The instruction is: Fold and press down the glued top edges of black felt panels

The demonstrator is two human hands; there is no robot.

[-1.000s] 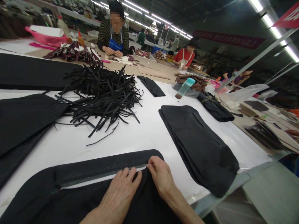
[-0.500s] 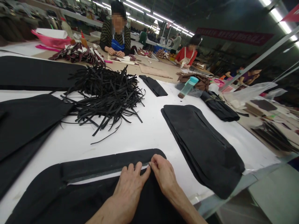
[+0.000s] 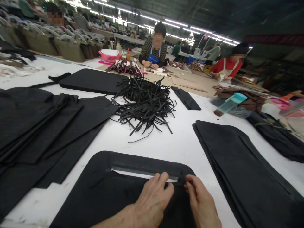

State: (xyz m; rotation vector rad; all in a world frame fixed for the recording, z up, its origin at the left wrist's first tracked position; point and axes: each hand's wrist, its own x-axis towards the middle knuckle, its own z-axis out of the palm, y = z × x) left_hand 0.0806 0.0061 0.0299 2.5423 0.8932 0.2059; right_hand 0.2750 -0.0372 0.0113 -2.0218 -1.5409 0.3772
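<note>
A black panel (image 3: 114, 193) with rounded corners lies on the white table in front of me. A long narrow slot (image 3: 137, 173) near its far edge shows white through it. My left hand (image 3: 154, 198) rests on the panel, fingers bent but apart, the tips at the slot's near edge. Just past the slot's right end, my right hand (image 3: 200, 198) has thumb and forefinger pinched together by the panel. What they hold, if anything, is hidden.
A heap of black strips (image 3: 147, 104) lies beyond the panel. Stacked black pieces lie left (image 3: 47, 126) and right (image 3: 242, 164). A turquoise-lidded bottle (image 3: 230, 104) lies at the far right. Two co-workers (image 3: 154, 47) (image 3: 229, 65) sit across the table.
My view has swung left, so everything sits further right. My right hand's fingertips have come away from my left hand to beyond the slot's end. The left hand stays on the panel.
</note>
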